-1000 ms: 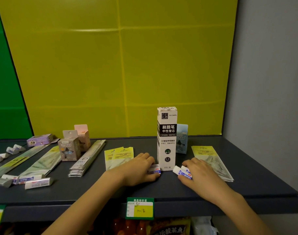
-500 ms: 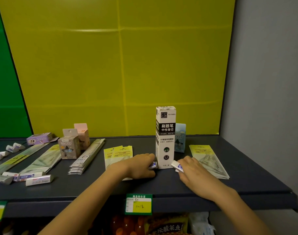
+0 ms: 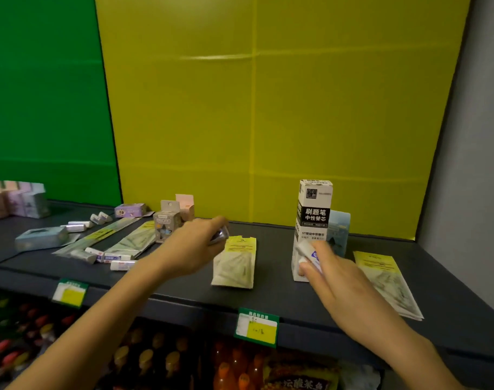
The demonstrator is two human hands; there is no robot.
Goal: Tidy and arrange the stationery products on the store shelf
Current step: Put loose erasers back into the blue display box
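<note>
The shelf (image 3: 268, 301) lies under both my hands. The box (image 3: 314, 215) stands upright just behind my right hand (image 3: 335, 277); a careless knuckle could topple it. My left hand (image 3: 192, 249), well apart, grips the left eraser (image 3: 221, 236). My right hand pinches the right eraser (image 3: 307, 253), which could slip.

The shelf (image 3: 268, 294) looks matt dark metal, the tall refill box (image 3: 313, 209) printed cardboard, the flat packets (image 3: 234, 266) glossy plastic.

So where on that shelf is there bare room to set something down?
Bare shelf lies between the yellow-labelled packet and the tall refill box, and at the back right, between the blue box and the grey wall. The left end is crowded with erasers, long packets and small boxes.
</note>
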